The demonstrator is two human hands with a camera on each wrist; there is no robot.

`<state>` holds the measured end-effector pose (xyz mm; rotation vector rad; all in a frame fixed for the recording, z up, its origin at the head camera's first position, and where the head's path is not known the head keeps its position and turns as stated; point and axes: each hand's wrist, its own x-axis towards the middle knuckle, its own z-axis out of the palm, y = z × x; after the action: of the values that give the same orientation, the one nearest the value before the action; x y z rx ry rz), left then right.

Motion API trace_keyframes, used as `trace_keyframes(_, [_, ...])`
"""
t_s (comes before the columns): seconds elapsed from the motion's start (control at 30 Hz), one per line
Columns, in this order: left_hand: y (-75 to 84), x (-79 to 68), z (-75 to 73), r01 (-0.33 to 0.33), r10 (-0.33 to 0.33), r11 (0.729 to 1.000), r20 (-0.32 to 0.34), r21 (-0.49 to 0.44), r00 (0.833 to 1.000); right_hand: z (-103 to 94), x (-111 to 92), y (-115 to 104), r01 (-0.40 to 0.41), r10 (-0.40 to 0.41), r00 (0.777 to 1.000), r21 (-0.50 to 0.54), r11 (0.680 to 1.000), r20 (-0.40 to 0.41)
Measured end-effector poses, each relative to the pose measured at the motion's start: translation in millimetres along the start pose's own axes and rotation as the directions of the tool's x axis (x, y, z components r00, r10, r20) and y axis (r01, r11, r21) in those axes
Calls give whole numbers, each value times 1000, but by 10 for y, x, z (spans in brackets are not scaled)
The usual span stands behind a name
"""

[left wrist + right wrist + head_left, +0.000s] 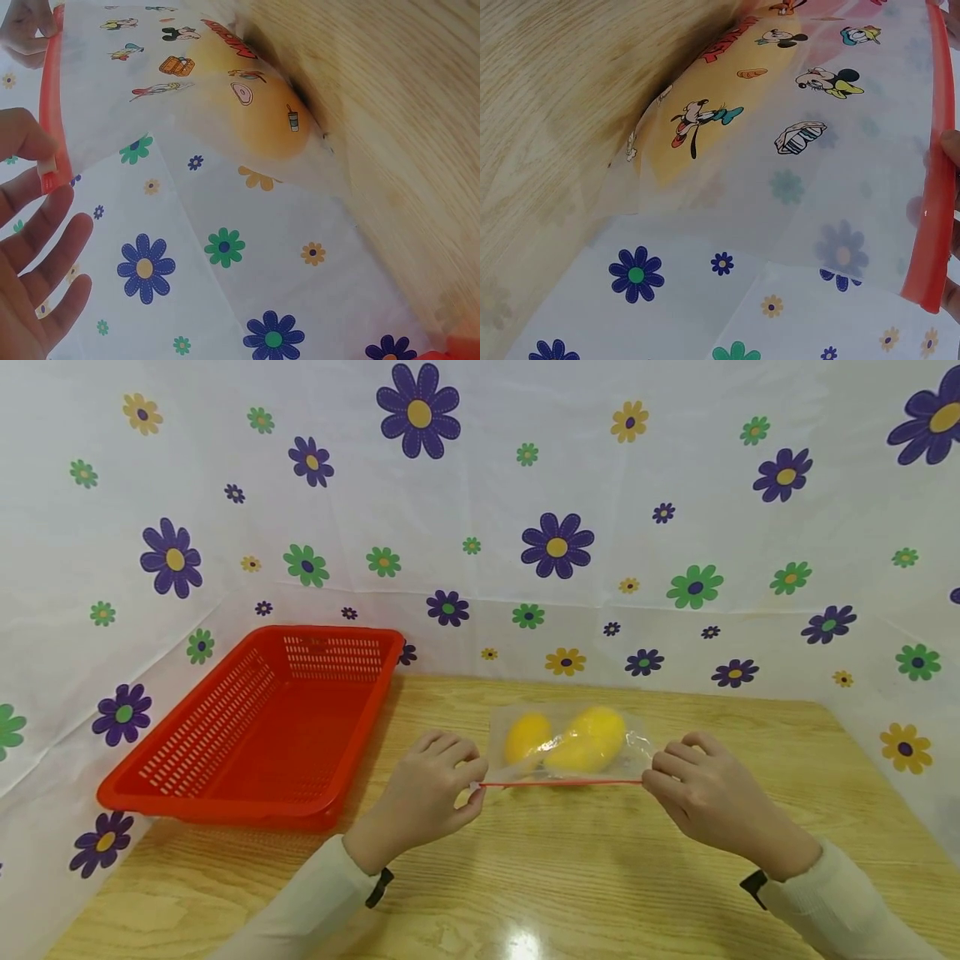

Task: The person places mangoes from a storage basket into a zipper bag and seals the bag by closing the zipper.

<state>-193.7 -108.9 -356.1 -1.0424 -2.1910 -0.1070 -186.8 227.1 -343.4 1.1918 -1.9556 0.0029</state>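
Note:
A clear zip bag (497, 735) with a red zip strip (562, 782) is stretched between the two hands, its body over the wooden table. Inside lie yellow, rounded, fruit-like things (588, 742). At the strip's left end, the left hand (429, 793) pinches a small pale slider (47, 165) between thumb and forefinger; its other fingers fan out below. The right hand (708, 797) grips the opposite end of the strip. Cartoon figures (703, 120) are printed on the bag in both wrist views.
A red slotted plastic basket (300, 810) stands on the left of the table (570, 877), beside the left forearm. White cloth (480, 485) with printed flowers hangs behind and along the sides. Each wrist wears a dark band (379, 888).

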Motion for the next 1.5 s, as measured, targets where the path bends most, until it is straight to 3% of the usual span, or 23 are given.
trace_keyframes(0.4, [0,-4,20,3,-3,1000,26,-1,1000,7,-45,0,-36,36,999,21,999,26])
trace_keyframes(0.6, [17,-30,51,-64,67,997,73,-38,995,9,-85,5,-23,20,998,49,999,53])
trace_keyframes(0.83, [74,-36,54,-118,136,986,157,-117,978,-7,-144,13,-6,-3,995,93,996,96])
trace_keyframes(1.07, [112,-40,82,-182,204,972,154,-146,967,-32,-202,58,-16,5,990,76,997,138])
trace_keyframes(1.5, [197,-24,164,-208,239,960,166,-187,957,-47,-250,104,-27,19,988,54,998,155])
